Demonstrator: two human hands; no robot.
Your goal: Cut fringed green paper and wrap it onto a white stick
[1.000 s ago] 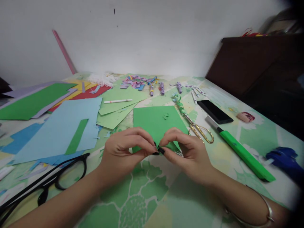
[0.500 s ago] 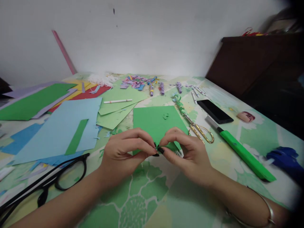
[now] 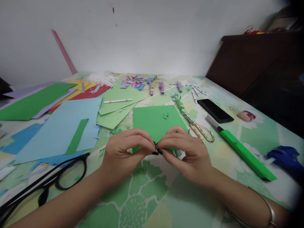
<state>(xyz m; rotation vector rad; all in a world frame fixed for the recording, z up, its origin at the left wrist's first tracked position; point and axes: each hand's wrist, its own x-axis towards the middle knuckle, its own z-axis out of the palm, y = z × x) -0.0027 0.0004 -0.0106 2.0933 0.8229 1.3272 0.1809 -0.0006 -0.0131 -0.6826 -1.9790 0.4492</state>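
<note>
My left hand (image 3: 130, 150) and my right hand (image 3: 185, 152) meet tip to tip in front of me, thumbs and forefingers closed in a pinch. Between them is a strip of green paper with a finely cut fringe (image 3: 177, 152); the fringe shows under my right hand, and the pinched end is mostly hidden by the fingertips. Behind the hands lies a green paper sheet (image 3: 152, 118), with a small green paper curl (image 3: 165, 116) on it. Gold-handled scissors (image 3: 198, 129) rest just beyond my right hand.
On the right are a green utility knife (image 3: 247, 155), a black phone (image 3: 215, 110) and a blue object (image 3: 283, 156). Black glasses (image 3: 71, 172) and light blue paper (image 3: 59, 126) lie left. Paper scraps (image 3: 135, 81) and purple paper rolls (image 3: 162, 88) sit near the wall.
My fingertips have shifted slightly against each other, and my right fingers have closed in a little. More of the fringe now shows below my right hand.
</note>
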